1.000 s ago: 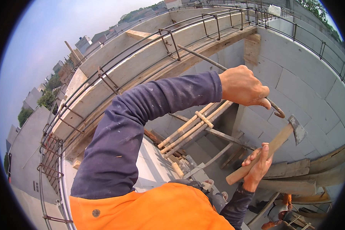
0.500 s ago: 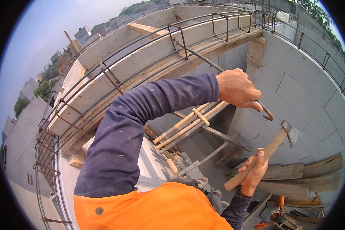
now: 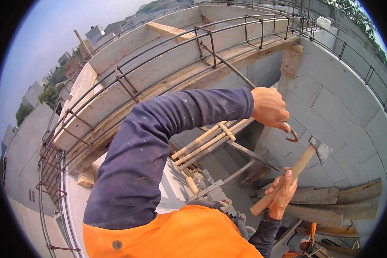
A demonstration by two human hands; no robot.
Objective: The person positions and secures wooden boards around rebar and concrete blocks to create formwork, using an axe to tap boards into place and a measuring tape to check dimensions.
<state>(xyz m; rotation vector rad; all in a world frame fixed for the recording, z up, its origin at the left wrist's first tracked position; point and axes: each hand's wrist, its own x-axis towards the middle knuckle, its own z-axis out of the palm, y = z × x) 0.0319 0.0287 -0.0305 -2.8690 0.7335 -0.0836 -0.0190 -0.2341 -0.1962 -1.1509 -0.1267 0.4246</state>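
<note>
Compared with a second ago, the person's left hand point(image 3: 271, 107) has kept its grip on the steel rod point(image 3: 234, 71), but the hooked end now sits lower and further left in view, and less of it shows beyond the thumb. The hatchet point(image 3: 303, 161) has likewise drifted left and down, its metal head point(image 3: 321, 150) a little further from the hook than before. The wall and boards have shifted slightly too, as the camera has moved.

The left hand is closed in a fist, its back toward the camera, thumb pressed near the hook. From it the rod runs up and away to the rebar cage point(image 3: 213, 50) along the formwork boards point(image 3: 165, 64); whether it touches the cage cannot be told.

The right hand point(image 3: 284, 193) is partly curled around the lower part of the hatchet's wooden handle, fingertips showing on its left side. The hatchet slants with its head up and to the right, near the hook but apart from it, against the grey block wall point(image 3: 335, 112). Bamboo poles point(image 3: 202, 148) lie below the left forearm, and loose planks point(image 3: 357, 210) lie to the right of the right hand.
</note>
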